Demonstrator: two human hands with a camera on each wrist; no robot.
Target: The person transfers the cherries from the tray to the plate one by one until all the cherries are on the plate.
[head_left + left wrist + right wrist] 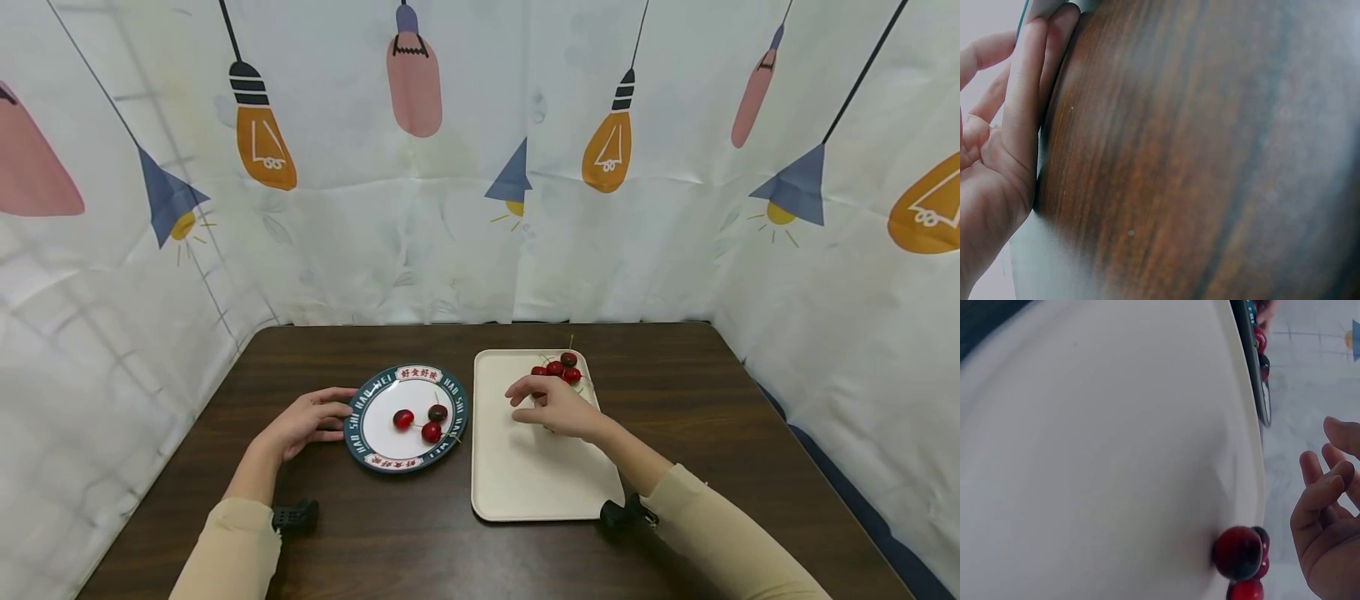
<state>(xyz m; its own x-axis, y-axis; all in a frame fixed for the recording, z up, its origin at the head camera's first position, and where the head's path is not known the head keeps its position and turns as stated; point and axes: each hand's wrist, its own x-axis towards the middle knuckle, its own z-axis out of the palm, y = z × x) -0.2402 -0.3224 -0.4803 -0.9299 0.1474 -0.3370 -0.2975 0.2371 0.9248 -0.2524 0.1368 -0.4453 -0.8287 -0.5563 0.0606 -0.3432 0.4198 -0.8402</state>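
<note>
Head view: the right hand (pixel 553 408) is hovering over the tray (pixel 517 483), fingers loosely curved, pinching nothing visible, near clustered cherries (pixel 555 367); the left hand (pixel 309 422), fingers extended, is touching the plate (pixel 381 402) holding three cherries (pixel 431 432). Bumping its rim could set them rolling. Printed curtains (pixel 450 250) are surrounding the dark table (pixel 375 550).

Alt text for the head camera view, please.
A person's right hand hovers over a cream tray with cherries near its far right corner, while the left hand touches the edge of a blue-rimmed plate holding three cherries. The table is dark; the curtain behind shows printed lamps.
</note>
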